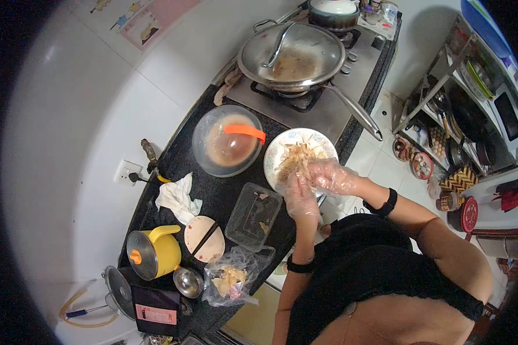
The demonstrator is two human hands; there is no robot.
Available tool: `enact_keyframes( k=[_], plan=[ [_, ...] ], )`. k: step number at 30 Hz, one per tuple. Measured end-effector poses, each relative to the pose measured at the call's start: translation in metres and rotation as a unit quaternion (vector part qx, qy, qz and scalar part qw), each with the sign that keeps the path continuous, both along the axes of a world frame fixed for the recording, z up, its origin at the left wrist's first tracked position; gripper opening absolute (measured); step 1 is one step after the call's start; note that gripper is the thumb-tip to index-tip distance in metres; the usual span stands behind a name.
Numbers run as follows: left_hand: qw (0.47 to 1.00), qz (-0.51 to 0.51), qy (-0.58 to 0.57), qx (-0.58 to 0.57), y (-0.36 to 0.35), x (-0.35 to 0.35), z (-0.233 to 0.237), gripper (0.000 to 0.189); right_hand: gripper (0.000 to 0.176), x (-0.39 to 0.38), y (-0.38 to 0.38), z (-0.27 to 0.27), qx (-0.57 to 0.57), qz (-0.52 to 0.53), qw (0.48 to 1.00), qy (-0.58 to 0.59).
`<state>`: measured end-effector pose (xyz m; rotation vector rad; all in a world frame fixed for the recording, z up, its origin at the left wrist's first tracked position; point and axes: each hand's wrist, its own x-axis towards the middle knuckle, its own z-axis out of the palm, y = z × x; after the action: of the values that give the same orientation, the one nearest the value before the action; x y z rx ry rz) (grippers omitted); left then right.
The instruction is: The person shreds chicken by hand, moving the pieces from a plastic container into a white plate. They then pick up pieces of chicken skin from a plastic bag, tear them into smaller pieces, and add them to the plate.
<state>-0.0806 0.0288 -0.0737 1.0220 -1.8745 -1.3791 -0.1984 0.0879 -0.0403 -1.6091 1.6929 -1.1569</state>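
Note:
Both of my hands wear clear plastic gloves and meet over the near rim of a white patterned plate (276,150). A loose heap of pale, light-brown shredded food (300,154) lies on the plate. My left hand (301,198) is closed, fingers pinched together at the lower edge of the heap. Curled beside it, my right hand (331,177) touches the left fingertips. What sits between the fingers is mostly hidden; it appears to be a piece of the same food. Left of the plate stands a translucent bowl (201,152) of cloudy brownish liquid with an orange-handled utensil (244,132).
A lidded pan (290,57) sits on the gas stove, its long handle (357,112) reaching toward the right. Nearby on the black counter are a clear plastic container (252,215), a small plate with chopsticks (204,236), a yellow kettle (164,256), a white cloth (179,198) and a plastic bag (230,282).

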Motion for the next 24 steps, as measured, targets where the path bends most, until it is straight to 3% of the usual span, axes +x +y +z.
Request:
enact_keyframes(
  k=[3, 5, 6, 8, 9, 11, 12, 14, 15, 18, 20, 21, 22, 23, 24],
  plan=[
    [0.994, 0.062, 0.024, 0.088, -0.001, 0.000, 0.000, 0.028, 0.040, -0.001, 0.000, -0.008, -0.008, 0.045, 0.998, -0.050],
    [0.910, 0.026, 0.216, 0.354, -0.003, 0.008, 0.011, 0.031, 0.046, 0.000, 0.001, -0.004, -0.042, 0.024, 0.998, -0.048],
    [0.910, 0.027, 0.216, 0.354, -0.005, 0.010, 0.000, 0.031, 0.051, 0.000, 0.001, -0.001, -0.076, 0.006, 0.996, -0.045],
    [0.990, -0.085, 0.097, 0.062, -0.012, 0.014, -0.030, 0.029, 0.048, -0.004, 0.000, -0.011, -0.052, -0.010, 0.995, -0.083],
    [0.990, -0.085, 0.097, 0.062, -0.011, 0.014, -0.020, 0.029, 0.045, -0.005, 0.000, -0.015, -0.027, -0.027, 0.992, -0.120],
    [0.940, -0.101, 0.218, 0.241, -0.007, 0.012, 0.013, 0.032, 0.040, -0.002, 0.001, -0.010, 0.024, -0.046, 0.981, -0.189],
    [0.940, -0.101, 0.219, 0.241, -0.006, 0.010, 0.018, 0.032, 0.035, 0.000, 0.000, -0.008, 0.075, -0.063, 0.961, -0.258],
    [0.866, -0.045, 0.294, 0.403, -0.002, 0.007, 0.024, 0.034, 0.030, 0.006, -0.002, -0.003, 0.086, -0.080, 0.954, -0.277],
    [0.866, -0.047, 0.294, 0.403, 0.000, 0.005, 0.027, 0.034, 0.026, 0.008, -0.003, -0.002, 0.096, -0.098, 0.945, -0.296],
    [0.898, -0.037, 0.284, 0.334, 0.000, 0.003, 0.018, 0.030, 0.025, 0.014, -0.005, -0.008, 0.064, -0.109, 0.943, -0.307],
    [0.985, -0.048, 0.070, 0.147, -0.009, 0.007, -0.022, 0.028, 0.022, 0.008, 0.000, -0.003, 0.086, -0.054, 0.947, -0.305],
    [0.985, -0.049, 0.069, 0.147, -0.007, 0.007, -0.014, 0.028, 0.020, 0.004, 0.001, 0.000, 0.108, 0.002, 0.947, -0.302],
    [0.998, -0.049, 0.009, 0.048, -0.005, 0.007, 0.001, 0.028, 0.020, 0.001, 0.000, 0.002, 0.107, 0.001, 0.947, -0.302],
    [0.996, -0.049, -0.051, -0.051, -0.003, 0.007, 0.010, 0.028, 0.018, -0.004, -0.001, 0.005, 0.052, 0.017, 0.990, -0.133],
    [0.996, -0.049, -0.051, -0.052, -0.001, 0.006, 0.008, 0.028, 0.015, -0.007, -0.002, 0.006, -0.004, 0.032, 0.999, 0.040]
  ],
)
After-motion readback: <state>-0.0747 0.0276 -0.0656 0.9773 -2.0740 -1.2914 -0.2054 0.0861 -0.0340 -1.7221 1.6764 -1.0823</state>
